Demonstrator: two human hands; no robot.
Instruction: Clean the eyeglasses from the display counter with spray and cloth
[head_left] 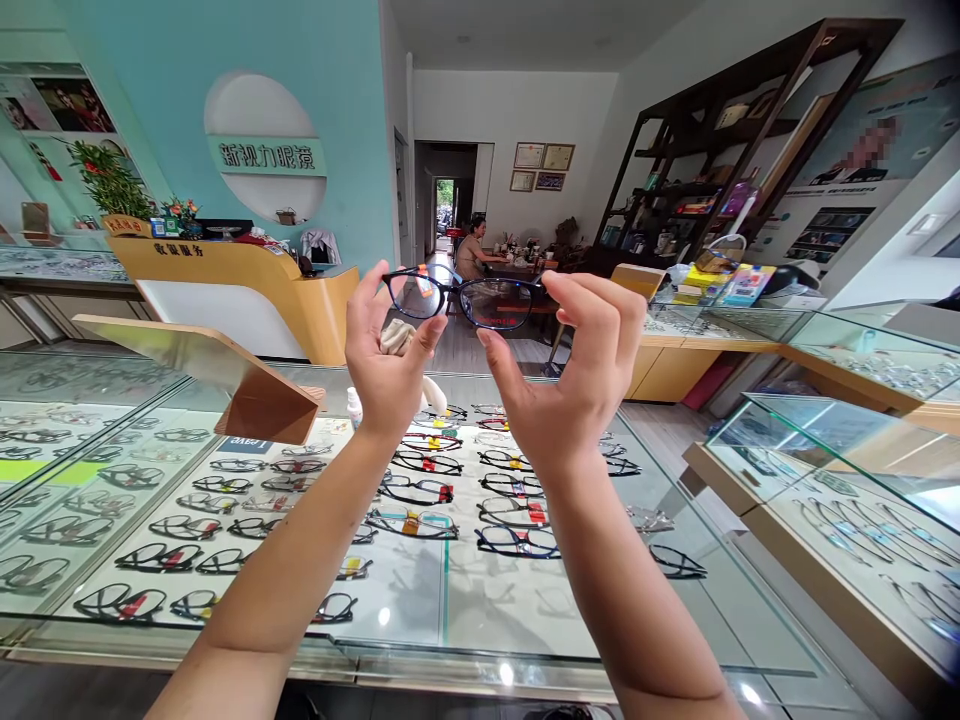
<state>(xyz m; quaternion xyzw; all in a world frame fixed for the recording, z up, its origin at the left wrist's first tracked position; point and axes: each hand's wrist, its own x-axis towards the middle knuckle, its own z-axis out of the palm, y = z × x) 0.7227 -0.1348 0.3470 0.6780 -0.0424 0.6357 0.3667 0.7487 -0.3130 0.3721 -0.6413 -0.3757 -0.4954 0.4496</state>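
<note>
A pair of dark-framed eyeglasses (496,303) is held up in front of me, above the glass display case, its lenses upright. An orange-and-white sticker shows on the left lens. My left hand (394,360) grips the frame's left side between thumb and fingers; a crumpled beige cloth (397,337) shows at that palm. At the other end, my right hand (574,360) pinches the frame's right corner, its thumb just below the lens. Under my arms, rows of eyeglasses (416,488) with red, yellow and orange tags lie in the display case (517,625).
A wood-framed tabletop mirror (259,400) stands on the glass at left, near a small white bottle (354,407). Another glass case (847,500) stands at right. Behind are a yellow-and-white counter (322,310), a dark shelf (637,150) and a person (472,255) seated at a table.
</note>
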